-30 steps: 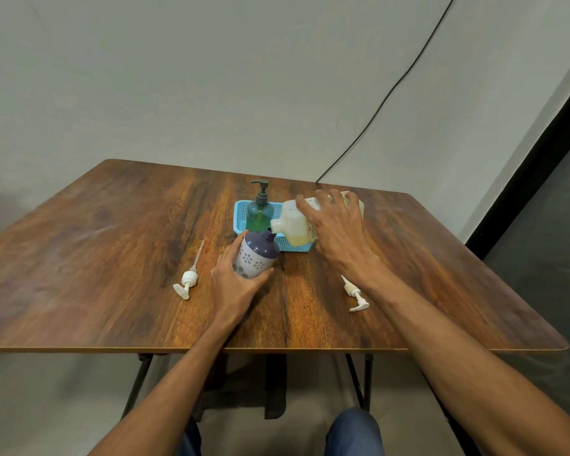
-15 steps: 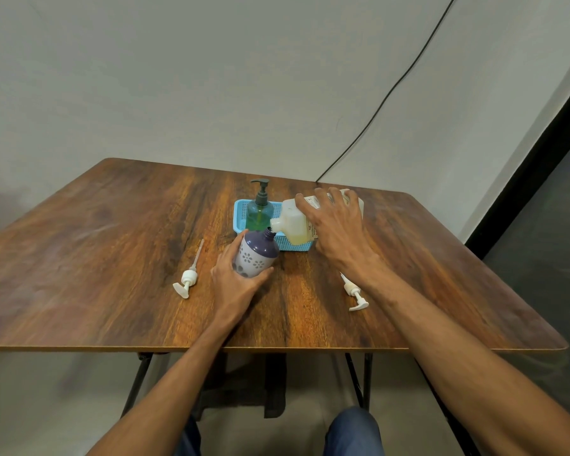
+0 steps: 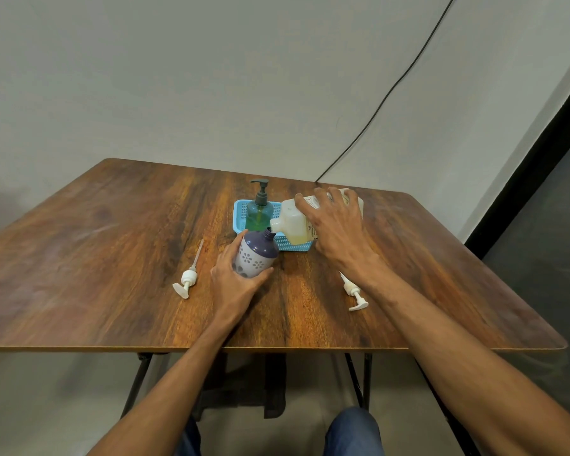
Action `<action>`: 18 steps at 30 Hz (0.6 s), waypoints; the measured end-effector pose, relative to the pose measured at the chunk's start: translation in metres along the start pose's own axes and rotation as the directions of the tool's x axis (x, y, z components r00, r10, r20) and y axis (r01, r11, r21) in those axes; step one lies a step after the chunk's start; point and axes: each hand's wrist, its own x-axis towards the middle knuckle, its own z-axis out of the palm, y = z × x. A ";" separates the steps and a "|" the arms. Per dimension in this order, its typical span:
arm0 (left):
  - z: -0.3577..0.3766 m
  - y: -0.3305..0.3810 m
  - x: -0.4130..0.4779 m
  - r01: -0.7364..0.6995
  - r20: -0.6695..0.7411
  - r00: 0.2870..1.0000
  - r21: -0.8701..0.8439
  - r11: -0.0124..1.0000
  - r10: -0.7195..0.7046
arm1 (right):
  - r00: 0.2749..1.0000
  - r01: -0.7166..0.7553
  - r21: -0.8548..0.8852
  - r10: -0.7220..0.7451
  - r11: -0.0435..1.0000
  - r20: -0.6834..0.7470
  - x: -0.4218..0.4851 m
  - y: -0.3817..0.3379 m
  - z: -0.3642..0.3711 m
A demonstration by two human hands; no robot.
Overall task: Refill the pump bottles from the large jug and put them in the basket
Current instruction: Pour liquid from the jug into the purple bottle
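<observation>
Left hand [image 3: 234, 286] wraps the purple bottle [image 3: 255, 256], which is tilted toward the jug [image 3: 292, 225]. Right hand [image 3: 338, 232] grips the jug from above, with its spout at the bottle's open neck, just in front of the basket [image 3: 239, 213]. The jug looks part-full, so probably heavy and sloshing. Its smooth plastic may slip, so grip round the body. The bottle seems light and tippy, so hold it low.

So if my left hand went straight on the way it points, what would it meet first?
Probably the jug, near its spout: the left hand holds the purple bottle aimed there, with the blue basket just beyond. Depth is unclear.
</observation>
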 end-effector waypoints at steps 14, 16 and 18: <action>0.000 -0.002 0.000 0.003 0.005 1.000 0.013 1.000 -0.003 | 1.000 0.004 0.008 -0.004 1.000 -0.006 0.001 0.000 0.003; 0.000 -0.001 -0.001 0.000 0.003 1.000 0.016 1.000 -0.001 | 1.000 0.006 0.006 -0.005 1.000 -0.005 0.001 0.001 0.003; 0.000 0.001 -0.001 -0.005 -0.001 1.000 0.012 1.000 0.005 | 1.000 0.005 0.005 -0.005 1.000 -0.009 0.001 0.001 0.003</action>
